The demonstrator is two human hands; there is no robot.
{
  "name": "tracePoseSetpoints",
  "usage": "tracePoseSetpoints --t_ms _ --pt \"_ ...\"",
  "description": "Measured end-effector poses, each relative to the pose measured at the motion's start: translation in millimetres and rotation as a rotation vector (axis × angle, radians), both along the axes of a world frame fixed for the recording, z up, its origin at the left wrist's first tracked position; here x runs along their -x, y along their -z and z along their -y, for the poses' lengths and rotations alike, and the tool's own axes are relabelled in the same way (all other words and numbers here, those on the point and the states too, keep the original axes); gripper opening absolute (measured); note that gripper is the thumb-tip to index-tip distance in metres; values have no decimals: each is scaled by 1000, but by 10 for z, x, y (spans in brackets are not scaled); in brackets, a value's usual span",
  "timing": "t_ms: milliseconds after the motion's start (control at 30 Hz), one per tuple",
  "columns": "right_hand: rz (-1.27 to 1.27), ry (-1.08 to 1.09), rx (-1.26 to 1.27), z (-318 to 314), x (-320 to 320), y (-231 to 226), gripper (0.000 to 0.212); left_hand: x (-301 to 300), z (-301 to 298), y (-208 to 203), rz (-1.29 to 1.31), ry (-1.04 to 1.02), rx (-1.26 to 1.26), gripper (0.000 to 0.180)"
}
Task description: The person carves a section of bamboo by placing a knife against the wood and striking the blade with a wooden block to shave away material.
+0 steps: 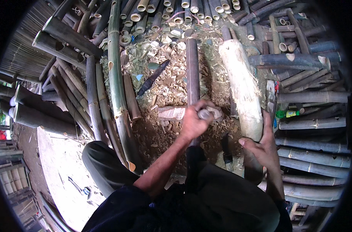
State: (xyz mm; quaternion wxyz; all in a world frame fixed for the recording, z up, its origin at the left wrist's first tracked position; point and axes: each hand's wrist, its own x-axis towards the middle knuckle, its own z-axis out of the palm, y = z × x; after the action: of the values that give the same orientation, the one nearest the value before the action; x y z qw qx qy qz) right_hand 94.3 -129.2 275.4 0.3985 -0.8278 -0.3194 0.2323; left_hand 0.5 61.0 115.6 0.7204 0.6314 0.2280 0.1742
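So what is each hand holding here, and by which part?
The left hand grips a dark bamboo pole near its lower end. The right hand rests open against the lower end of a pale peeled log, not gripping it.

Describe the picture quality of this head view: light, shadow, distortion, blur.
Head view: a black fisheye rim rings the picture, and the bamboo poles bend toward it. Bright light blows out the pale slab at lower left, while the person's dark lap sits in deep shadow. The left hand gripping the dark pole looks slightly soft; the right hand on the pale log is sharper.
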Motion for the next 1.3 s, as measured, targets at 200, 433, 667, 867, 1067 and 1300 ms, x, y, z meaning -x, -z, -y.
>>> tracePoseSetpoints --t_ms 200,433,667,867,1067,1300 --pt "-31 -101 -75 -277 -171 -289 100 -246 117 137 39 -218 285 14" --pt "-3 -430 140 -1011 -469 -683 102 176 -395 275 244 -782 343 27" --pt "17 -590 -26 -1417 -434 -175 111 38 -399 475 408 -901 839 20" --pt "224 -688 -32 -1503 -444 -243 116 -19 -268 462 438 -861 830 24" --pt "550 -888 243 -1470 -338 -107 108 -51 -22 517 513 -790 828 55" --pt "696 -980 453 -1511 -283 -522 105 13 28 300 306 -542 747 52"
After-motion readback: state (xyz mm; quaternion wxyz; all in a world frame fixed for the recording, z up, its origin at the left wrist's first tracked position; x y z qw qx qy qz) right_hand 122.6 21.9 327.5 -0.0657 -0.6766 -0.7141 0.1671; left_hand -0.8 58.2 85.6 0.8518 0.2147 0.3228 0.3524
